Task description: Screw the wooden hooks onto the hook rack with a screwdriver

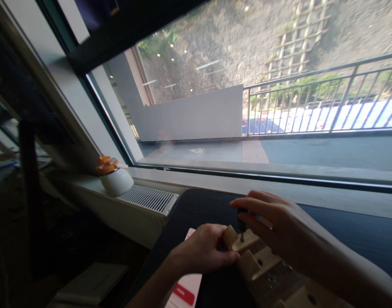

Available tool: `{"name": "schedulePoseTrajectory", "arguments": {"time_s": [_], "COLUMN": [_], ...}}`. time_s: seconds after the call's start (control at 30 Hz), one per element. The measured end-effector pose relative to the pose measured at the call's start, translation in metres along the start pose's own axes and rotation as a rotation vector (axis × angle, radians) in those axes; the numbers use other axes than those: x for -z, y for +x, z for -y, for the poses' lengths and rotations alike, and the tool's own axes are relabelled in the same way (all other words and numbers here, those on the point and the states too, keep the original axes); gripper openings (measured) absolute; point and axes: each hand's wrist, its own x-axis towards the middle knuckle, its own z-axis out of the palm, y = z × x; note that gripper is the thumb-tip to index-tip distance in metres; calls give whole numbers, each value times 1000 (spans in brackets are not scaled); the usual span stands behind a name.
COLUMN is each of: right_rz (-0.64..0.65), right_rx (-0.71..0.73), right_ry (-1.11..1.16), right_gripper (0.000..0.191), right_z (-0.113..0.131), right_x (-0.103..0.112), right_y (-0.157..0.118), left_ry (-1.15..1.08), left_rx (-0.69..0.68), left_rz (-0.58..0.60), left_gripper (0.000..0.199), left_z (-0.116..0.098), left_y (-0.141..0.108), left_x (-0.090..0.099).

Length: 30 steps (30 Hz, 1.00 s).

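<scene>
My left hand (pixel 205 250) grips a small light wooden block (pixel 230 237) at the end of a flat wooden piece (pixel 247 240) on the dark table. Above that piece, the fingers of my right hand (pixel 266 211) are closed round a dark-handled screwdriver (pixel 242 220), its shaft upright and its tip down at a screw near the piece's rounded end. Other wooden pieces (pixel 266 262) lie just below, partly under my right forearm. Several small metal screws (pixel 273 279) are scattered beside them.
A phone or card with a pink and red face (pixel 185 293) lies under my left wrist. The black table (pixel 199 207) meets the window sill (pixel 215 183). To the left are a white vent grille (pixel 149 199) and a white container with an orange top (pixel 115 177).
</scene>
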Motion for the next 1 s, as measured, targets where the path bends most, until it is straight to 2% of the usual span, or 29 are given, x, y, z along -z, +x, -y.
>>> {"name": "schedulePoseTrajectory", "arguments": {"time_s": [0.17,0.4,0.7,1.0], "right_rz": [-13,34,-10,-18], "right_rx": [-39,32,-27,-94], "right_ry": [-48,43,29,-71], "right_gripper": [17,34,27,18], "right_z": [-4,1,-3,-3], "right_x": [-1,-3,1,-8], "right_y": [-2,0,0,1], "left_ry": [18,9,20,3], "left_rx": [11,-12,2,17], "left_rz": [-7,0,-12,3], "left_gripper": [19,18,20,20], "left_z": [0,1,1,2], "left_y": [1,0,1,1], "left_x": [0,0,0,0]}}
